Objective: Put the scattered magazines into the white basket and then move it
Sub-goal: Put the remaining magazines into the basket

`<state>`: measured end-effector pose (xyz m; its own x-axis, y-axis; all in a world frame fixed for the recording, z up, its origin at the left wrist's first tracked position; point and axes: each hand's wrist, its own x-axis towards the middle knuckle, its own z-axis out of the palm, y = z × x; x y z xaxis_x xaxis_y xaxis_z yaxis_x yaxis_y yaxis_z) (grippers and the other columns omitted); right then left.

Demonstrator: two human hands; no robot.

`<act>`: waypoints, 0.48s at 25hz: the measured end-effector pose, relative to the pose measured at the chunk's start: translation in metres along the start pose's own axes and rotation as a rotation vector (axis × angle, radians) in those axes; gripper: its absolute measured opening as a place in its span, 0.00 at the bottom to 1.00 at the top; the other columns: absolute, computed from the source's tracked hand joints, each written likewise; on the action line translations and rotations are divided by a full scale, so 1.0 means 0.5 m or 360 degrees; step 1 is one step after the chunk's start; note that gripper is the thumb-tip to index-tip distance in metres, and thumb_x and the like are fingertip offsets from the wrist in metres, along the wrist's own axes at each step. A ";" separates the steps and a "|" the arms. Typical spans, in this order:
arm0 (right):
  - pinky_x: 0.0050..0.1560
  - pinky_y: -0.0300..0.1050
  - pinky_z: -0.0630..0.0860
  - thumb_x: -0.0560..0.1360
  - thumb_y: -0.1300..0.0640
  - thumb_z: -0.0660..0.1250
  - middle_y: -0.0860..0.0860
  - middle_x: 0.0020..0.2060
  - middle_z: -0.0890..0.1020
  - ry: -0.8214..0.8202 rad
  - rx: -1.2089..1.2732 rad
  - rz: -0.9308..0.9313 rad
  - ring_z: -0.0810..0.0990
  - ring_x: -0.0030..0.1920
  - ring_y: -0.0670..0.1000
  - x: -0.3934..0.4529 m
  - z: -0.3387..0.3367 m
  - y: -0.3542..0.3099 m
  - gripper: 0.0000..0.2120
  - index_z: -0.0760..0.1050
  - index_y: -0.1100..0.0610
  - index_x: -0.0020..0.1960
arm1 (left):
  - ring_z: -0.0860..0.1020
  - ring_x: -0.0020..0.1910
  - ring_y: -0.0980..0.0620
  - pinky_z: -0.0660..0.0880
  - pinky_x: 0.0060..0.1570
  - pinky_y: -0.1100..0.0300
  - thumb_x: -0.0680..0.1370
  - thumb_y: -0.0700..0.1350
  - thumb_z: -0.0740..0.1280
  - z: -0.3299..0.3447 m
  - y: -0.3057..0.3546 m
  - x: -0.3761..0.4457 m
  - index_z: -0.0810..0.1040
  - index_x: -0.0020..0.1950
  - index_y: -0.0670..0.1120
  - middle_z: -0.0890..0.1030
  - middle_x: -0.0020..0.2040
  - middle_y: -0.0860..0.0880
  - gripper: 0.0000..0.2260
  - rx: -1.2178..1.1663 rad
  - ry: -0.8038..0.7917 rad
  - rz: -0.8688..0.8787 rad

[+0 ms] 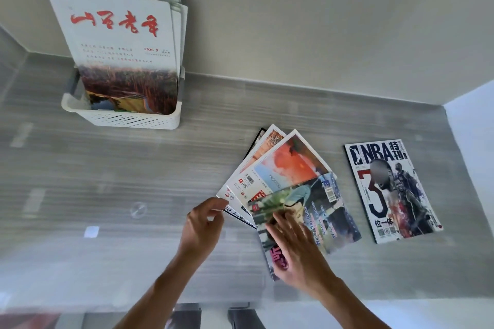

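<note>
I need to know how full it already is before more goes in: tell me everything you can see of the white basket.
The white basket looks like plastic, with rounded corners, a rolled rim and rows of small holes through its front wall. It stands upright on the grey table, at the far left, close to the wall. Several magazines stand in it, leaning back towards the wall and rising well above its rim; the front one has red lettering. Neither hand touches it.

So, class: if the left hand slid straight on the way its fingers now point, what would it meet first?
The left hand points up and right, fingertips already at the corner of the fanned magazines. It would probably push into that white-edged corner first, though contact is hard to judge.
</note>
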<state>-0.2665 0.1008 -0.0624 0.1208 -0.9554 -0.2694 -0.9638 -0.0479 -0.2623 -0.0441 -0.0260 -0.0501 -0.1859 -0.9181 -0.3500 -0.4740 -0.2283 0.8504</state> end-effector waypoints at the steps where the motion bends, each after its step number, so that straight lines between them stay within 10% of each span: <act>1: 0.66 0.65 0.71 0.68 0.46 0.71 0.54 0.77 0.59 0.0084 0.0018 -0.0022 0.64 0.75 0.60 0.015 -0.007 0.010 0.43 0.55 0.50 0.78 | 0.81 0.42 0.66 0.73 0.36 0.75 0.73 0.31 0.65 -0.001 0.000 -0.001 0.81 0.45 0.54 0.84 0.44 0.58 0.17 0.0022 0.0002 0.0008; 5: 0.74 0.64 0.57 0.69 0.50 0.74 0.53 0.78 0.57 -0.0183 -0.0271 0.0190 0.57 0.77 0.59 0.135 -0.075 0.063 0.49 0.46 0.48 0.79 | 0.81 0.40 0.65 0.72 0.36 0.75 0.73 0.31 0.65 -0.006 0.006 -0.010 0.82 0.45 0.52 0.84 0.42 0.58 0.16 0.0072 -0.0019 -0.0008; 9: 0.66 0.57 0.67 0.71 0.53 0.72 0.52 0.62 0.74 -0.0250 -0.0645 0.0124 0.70 0.61 0.54 0.195 -0.111 0.068 0.25 0.69 0.53 0.65 | 0.81 0.40 0.63 0.74 0.40 0.72 0.72 0.31 0.65 -0.014 0.009 -0.022 0.81 0.43 0.56 0.85 0.42 0.56 0.19 0.0041 -0.0036 -0.0021; 12: 0.60 0.51 0.74 0.72 0.49 0.72 0.48 0.53 0.78 -0.0285 -0.0219 0.0098 0.75 0.53 0.49 0.188 -0.118 0.074 0.14 0.77 0.53 0.55 | 0.82 0.41 0.60 0.78 0.44 0.64 0.72 0.32 0.66 -0.031 0.000 -0.024 0.81 0.41 0.58 0.85 0.43 0.57 0.19 0.0019 -0.0038 -0.0028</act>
<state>-0.3047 -0.0080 -0.0425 0.0891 -0.8913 -0.4447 -0.9925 -0.0420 -0.1147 -0.0283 -0.0201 -0.0398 -0.1979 -0.9059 -0.3745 -0.4874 -0.2405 0.8394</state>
